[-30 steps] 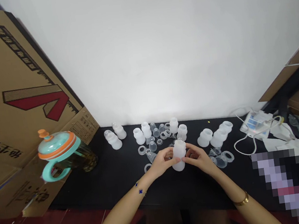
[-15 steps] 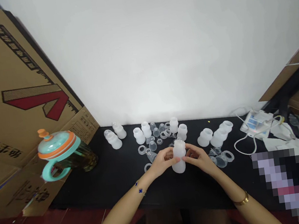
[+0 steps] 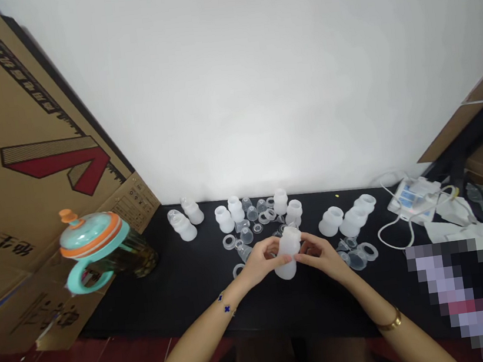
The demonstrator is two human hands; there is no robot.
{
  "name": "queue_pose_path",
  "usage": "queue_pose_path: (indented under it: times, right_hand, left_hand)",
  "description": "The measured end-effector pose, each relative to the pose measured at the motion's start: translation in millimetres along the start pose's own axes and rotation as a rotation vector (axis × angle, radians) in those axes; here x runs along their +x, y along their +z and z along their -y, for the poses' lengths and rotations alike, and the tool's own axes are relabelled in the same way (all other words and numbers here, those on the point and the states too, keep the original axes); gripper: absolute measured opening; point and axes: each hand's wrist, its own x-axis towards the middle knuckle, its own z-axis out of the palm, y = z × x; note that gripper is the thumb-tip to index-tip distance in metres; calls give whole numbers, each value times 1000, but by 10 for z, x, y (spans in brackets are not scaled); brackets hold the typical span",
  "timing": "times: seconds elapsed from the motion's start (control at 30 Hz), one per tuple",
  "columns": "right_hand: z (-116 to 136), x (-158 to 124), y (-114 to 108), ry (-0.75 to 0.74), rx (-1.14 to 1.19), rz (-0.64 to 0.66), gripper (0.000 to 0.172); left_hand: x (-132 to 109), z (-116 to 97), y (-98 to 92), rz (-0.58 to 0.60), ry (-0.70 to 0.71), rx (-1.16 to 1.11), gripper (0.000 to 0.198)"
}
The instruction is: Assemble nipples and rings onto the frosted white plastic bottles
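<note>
A milky white baby bottle (image 3: 286,267) is held between my two hands near the front of the black table, its top leaning slightly right. My left hand (image 3: 264,261) grips its left side, thumb across the front. From the right, my right hand (image 3: 321,253) pinches the bottle with thumb and fingers. Behind my hands lie several clear bottle nipples (image 3: 246,235) and ring collars (image 3: 229,242). Bottle bodies without tops (image 3: 225,220) stand among them. To the right are more open bottle bodies (image 3: 331,222), with a ring (image 3: 368,251) and clear parts in front.
Two bottles with clear tops (image 3: 184,227) stand back left. A teal and orange lidded jug (image 3: 107,246) is at the far left, beside a large cardboard box (image 3: 38,124). White cables (image 3: 398,237), papers and a white device (image 3: 413,200) crowd the right side. A white wall rises behind the table.
The bottle's base has shifted slightly left, so it now leans more to the right. Both hands keep hold of it, almost in the same place.
</note>
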Motion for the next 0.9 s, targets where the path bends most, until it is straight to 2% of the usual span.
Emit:
queue_pose_path:
  times: [0.3, 0.53, 0.77, 0.9]
  right_hand:
    - [22, 0, -7, -19, -3, 8, 55]
    - [-4, 0, 6, -20, -17, -44, 58]
    - [11, -5, 12, -47, -33, -54, 55]
    - [-10, -9, 28, -46, -22, -64, 56]
  left_hand:
    - [-22, -61, 14, -13, 24, 74, 44]
    - [-28, -34, 24, 48, 18, -22, 48]
    - [-36, -46, 43, 80, 36, -14, 47]
    - [-34, -44, 39, 12, 60, 69, 49]
